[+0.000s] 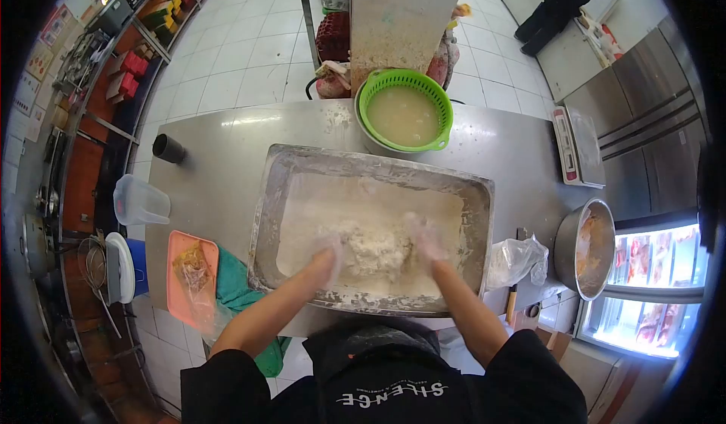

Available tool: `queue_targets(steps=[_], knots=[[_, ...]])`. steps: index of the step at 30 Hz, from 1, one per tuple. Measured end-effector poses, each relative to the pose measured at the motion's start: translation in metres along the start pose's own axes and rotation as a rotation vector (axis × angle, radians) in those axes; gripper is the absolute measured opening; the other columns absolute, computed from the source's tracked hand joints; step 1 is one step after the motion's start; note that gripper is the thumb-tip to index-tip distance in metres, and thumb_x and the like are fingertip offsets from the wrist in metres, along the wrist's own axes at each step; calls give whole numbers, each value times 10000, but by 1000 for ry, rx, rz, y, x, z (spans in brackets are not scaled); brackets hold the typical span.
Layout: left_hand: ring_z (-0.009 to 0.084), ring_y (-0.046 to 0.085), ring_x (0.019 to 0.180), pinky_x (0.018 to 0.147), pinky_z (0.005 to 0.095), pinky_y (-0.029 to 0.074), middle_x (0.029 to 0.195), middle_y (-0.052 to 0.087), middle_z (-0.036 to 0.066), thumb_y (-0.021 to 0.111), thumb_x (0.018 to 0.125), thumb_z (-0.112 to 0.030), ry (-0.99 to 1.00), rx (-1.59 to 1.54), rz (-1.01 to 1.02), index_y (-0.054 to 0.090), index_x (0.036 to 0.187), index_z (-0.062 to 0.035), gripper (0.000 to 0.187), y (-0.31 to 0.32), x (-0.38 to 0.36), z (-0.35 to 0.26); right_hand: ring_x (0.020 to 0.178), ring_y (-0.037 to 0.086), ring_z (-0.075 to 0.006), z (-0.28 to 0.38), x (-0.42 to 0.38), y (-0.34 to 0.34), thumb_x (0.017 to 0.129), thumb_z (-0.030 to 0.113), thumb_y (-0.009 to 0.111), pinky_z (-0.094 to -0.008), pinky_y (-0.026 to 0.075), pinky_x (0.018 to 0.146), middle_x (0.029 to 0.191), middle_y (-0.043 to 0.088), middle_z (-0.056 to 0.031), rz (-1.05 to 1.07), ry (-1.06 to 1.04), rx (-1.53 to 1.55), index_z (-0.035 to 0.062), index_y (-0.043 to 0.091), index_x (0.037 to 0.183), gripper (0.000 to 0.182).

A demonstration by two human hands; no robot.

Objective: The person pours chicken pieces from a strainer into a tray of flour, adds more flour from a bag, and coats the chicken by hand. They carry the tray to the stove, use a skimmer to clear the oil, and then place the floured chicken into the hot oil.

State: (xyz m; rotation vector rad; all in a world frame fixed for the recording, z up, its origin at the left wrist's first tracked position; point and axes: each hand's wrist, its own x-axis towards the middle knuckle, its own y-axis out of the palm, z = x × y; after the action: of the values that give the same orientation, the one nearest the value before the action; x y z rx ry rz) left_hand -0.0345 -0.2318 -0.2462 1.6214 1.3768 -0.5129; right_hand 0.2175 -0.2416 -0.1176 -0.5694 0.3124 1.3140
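Note:
A large metal pan (265, 197) in front of me holds a bed of pale flour (325, 197). In its middle lies a heap of lumpy, flour-coated pieces (374, 248), whose kind the coating hides. My left hand (330, 251) is at the left side of the heap, and my right hand (428, 244) is at its right side. Both hands are whitened with flour and smeared by motion, so their fingers cannot be made out.
Behind the pan, a green colander (442, 125) holding cloudy liquid sits in a pot. To the left are a dark cup (169, 149), a clear jug (141, 201) and a pink tray (181, 242). A metal bowl (597, 250), plastic bag (518, 264) and scale (582, 148) stand right.

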Motion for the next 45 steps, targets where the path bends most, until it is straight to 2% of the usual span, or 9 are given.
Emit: queue_targets(steps=[10,16,20,28,35,37,39,43,45], knots=[[214,634,1046,883,384,542,1259,619,102,422,1030,-347,-234,-185,350,533,1327,-73,419,95,-59,-44,1198,561,-245,24,-27,24,956,346,599,-372,455,1015,1363,528,-132,370,245,575,5,473,1384,561],[189,666,859,733,306,555,1001,668,99,548,950,-153,229,135,130,619,1173,-96,241,64,-88,-52,1124,596,-228,26,-31,-8,980,326,556,-369,533,901,1273,586,-102,340,321,615,51,478,1378,490],[242,658,1009,857,399,554,1162,651,129,546,956,-246,-29,285,44,586,1224,-55,332,27,-50,-27,1114,595,-256,-79,9,-19,987,302,523,-422,544,889,1285,580,-108,105,207,120,78,525,1333,412],[287,595,1153,991,441,490,1246,624,150,412,1015,-380,-203,-138,-74,532,1310,-37,468,128,-64,10,1061,606,-260,-96,-9,72,936,283,602,-417,538,857,1199,616,-132,214,495,591,40,553,1307,447],[229,549,1195,992,375,469,1271,589,125,454,1020,-262,363,88,42,470,1366,-40,411,82,-24,21,990,648,-216,20,-44,29,944,291,599,-392,558,823,1146,650,-100,264,249,749,28,569,1268,418],[221,559,1175,977,357,471,1240,599,115,511,974,-199,346,-153,728,464,1368,-48,424,30,16,25,917,655,-195,29,-43,12,940,313,607,-366,549,785,1059,674,-89,288,263,663,40,626,1183,366],[226,572,1152,957,351,476,1222,608,125,553,933,-177,340,-3,781,479,1349,-45,443,14,12,9,853,652,-175,40,-33,-12,929,349,621,-347,533,751,976,692,-84,293,169,357,47,674,1088,345],[323,628,1039,840,426,481,1051,680,210,548,915,-426,656,1256,-252,684,1047,-21,448,62,-50,-87,996,606,-193,50,16,-23,940,380,602,-350,501,822,1145,646,-125,110,-60,-314,51,631,1196,418],[342,619,1055,882,449,465,1073,671,220,516,914,-484,641,923,-681,679,1072,-32,505,80,-4,-72,1083,592,-216,26,51,-6,946,385,591,-357,494,876,1263,621,-143,8,-146,-284,42,585,1307,498]])
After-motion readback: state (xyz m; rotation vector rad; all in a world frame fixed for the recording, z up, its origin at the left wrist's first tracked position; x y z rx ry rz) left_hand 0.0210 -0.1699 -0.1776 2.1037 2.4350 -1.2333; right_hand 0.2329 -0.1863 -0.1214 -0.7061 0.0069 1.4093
